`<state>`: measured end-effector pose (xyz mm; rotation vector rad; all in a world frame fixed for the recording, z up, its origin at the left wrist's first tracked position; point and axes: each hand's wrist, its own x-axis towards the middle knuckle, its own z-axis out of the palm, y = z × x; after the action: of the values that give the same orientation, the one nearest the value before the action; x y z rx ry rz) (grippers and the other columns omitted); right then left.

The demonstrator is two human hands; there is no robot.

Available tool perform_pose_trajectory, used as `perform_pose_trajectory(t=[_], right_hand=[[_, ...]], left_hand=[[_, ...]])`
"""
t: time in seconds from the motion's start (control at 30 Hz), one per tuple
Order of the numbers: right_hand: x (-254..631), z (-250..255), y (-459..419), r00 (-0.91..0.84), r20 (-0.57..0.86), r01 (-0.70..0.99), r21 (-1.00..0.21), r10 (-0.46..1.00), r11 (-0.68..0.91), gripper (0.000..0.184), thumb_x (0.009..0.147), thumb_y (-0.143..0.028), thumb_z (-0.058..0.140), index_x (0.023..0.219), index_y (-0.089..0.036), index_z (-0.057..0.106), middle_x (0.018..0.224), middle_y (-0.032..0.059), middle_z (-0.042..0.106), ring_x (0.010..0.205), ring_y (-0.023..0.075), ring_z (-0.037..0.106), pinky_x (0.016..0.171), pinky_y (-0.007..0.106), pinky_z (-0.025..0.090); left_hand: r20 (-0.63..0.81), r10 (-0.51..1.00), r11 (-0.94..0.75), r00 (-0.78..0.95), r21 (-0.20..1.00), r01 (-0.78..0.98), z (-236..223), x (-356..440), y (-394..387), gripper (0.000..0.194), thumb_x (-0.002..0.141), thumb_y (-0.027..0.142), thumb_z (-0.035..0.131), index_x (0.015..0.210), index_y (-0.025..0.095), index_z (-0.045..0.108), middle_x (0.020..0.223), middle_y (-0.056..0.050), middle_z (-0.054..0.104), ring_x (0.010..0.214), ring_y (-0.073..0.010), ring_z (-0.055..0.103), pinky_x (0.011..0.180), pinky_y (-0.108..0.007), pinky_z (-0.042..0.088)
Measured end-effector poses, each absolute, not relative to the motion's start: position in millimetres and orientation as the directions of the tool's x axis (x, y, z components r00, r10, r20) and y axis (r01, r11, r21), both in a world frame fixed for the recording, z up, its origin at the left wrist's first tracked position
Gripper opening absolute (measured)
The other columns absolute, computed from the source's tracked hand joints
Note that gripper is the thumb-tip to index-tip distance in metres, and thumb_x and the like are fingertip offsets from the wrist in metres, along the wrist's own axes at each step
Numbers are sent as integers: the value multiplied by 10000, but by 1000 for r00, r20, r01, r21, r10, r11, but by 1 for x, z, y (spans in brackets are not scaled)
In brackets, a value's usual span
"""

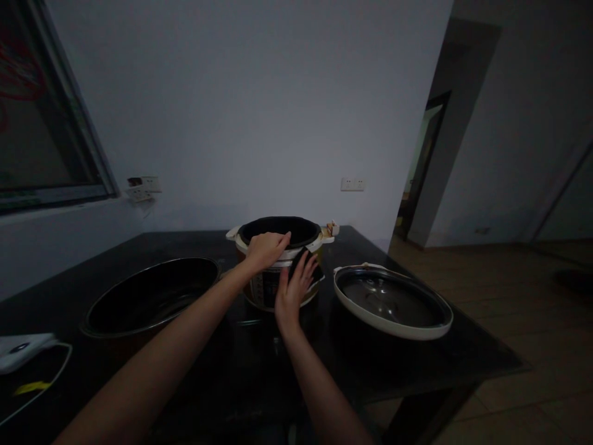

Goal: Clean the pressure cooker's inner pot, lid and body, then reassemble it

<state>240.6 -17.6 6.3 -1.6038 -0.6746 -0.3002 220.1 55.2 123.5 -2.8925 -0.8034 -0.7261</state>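
An electric pressure cooker (264, 289) with a dark interior, white rim and brownish sides stands upright near the back of the black table. My left hand (267, 250) grips its front rim, fingers closed over the edge and partly hidden. Against the cooker's front right side, my right hand (294, 293) presses a dark flat cloth or pad (319, 276) with a pale edge; its exact kind is unclear. To the left sits a wide dark inner pot (204, 259). On the right lies the cooker's lid (389, 296), inner side up, with a white rim.
At the left edge are a white device (25, 349), its pale cable (65, 358) and a yellow strip (31, 388). Behind the table (370, 374) rises a wall with a socket (353, 184). A window is on the left; tiled floor (519, 309) lies right.
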Motion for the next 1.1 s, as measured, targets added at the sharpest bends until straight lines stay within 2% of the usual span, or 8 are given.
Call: perform_pose_trajectory(t=[0.17,0.27,0.5,0.6,0.7,0.8,0.93,1.1], right_hand=[[270,24,-16,774,594,613,-789,219,-29,610,949,-513,185,1498,-249,153,1590,81,40,1456,272,-27,1089,599,150],[282,12,-13,849,499,497,-866,172,59,662,922,-561,218,1499,-243,161,1589,74,67,1459,259,12,1108,568,123],[305,-52,-10,970,212,194,-970,120,146,816,883,-615,152,1472,-54,214,1528,227,232,1417,258,240,1106,498,215],[297,-61,-9,979,167,147,-976,119,159,838,871,-637,160,1477,-59,201,1536,226,208,1423,266,222,1110,514,196],[273,-51,-8,973,193,169,-970,126,176,830,864,-648,232,1494,-111,168,1564,193,104,1451,291,77,1103,587,122],[250,-30,-10,933,320,292,-940,163,176,763,889,-607,280,1504,-179,138,1579,139,49,1456,283,-7,1093,619,76],[255,-1,-14,854,486,466,-873,187,144,696,914,-565,276,1503,-221,140,1585,100,38,1457,270,-28,1096,608,61],[302,12,-9,895,424,390,-894,139,218,695,904,-561,259,1491,-193,208,1576,108,119,1458,246,51,1119,547,81]], left_hand=[[457,466,-865,758,57,498,123,221,56,636,962,495,158,917,222,730,936,-81,737,916,-248,677,754,-310,449],[460,462,-865,758,48,499,122,221,56,640,961,495,154,912,221,730,934,-85,738,911,-255,678,751,-320,450],[463,468,-861,753,49,506,122,221,55,631,961,492,165,913,221,733,938,-84,740,907,-250,678,751,-319,442],[473,463,-862,749,45,504,122,221,54,631,963,485,167,907,218,735,931,-92,740,900,-258,680,724,-320,438],[488,447,-867,750,30,497,121,221,53,630,961,495,176,877,221,738,899,-92,743,876,-256,685,687,-308,428],[506,428,-872,749,12,490,120,220,51,619,960,507,188,871,235,737,884,-79,744,865,-240,686,670,-293,416],[519,423,-868,743,-2,496,120,219,50,594,968,480,198,885,234,732,901,-77,745,868,-233,682,670,-291,410],[527,404,-873,748,-20,486,120,219,48,582,968,483,207,870,243,728,881,-66,744,845,-227,679,648,-289,395]])
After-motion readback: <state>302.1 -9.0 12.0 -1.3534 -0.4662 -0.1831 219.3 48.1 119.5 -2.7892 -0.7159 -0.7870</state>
